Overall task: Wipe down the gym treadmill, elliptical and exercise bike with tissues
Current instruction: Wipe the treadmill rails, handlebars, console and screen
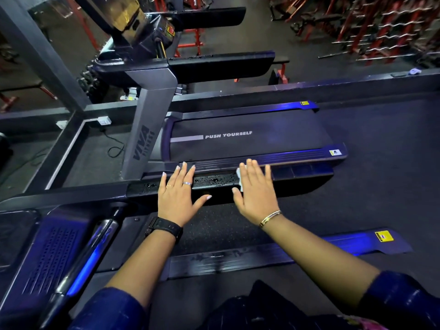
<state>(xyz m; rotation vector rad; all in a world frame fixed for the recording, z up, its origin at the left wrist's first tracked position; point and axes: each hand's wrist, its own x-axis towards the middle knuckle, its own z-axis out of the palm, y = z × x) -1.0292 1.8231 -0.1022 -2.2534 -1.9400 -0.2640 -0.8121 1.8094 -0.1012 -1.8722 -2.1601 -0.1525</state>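
I stand on a dark treadmill, over its black padded side handrail (215, 183), which shows wet droplets between my hands. My left hand (177, 195) lies flat on the rail with straight, spread fingers and holds nothing. My right hand (256, 192) presses a white tissue (239, 178) flat against the rail; only the tissue's left edge shows under the palm. The treadmill's belt (209, 228) runs below my arms, and its console (47, 246) sits at the lower left.
A second treadmill (247, 135) marked PUSH YOURSELF stands just beyond the rail, with a grey VIVA upright (147, 136). A third one's handrails (221, 65) lie farther back. Red weight racks with barbells (381, 29) fill the top right. A power cable (114, 144) lies on the floor.
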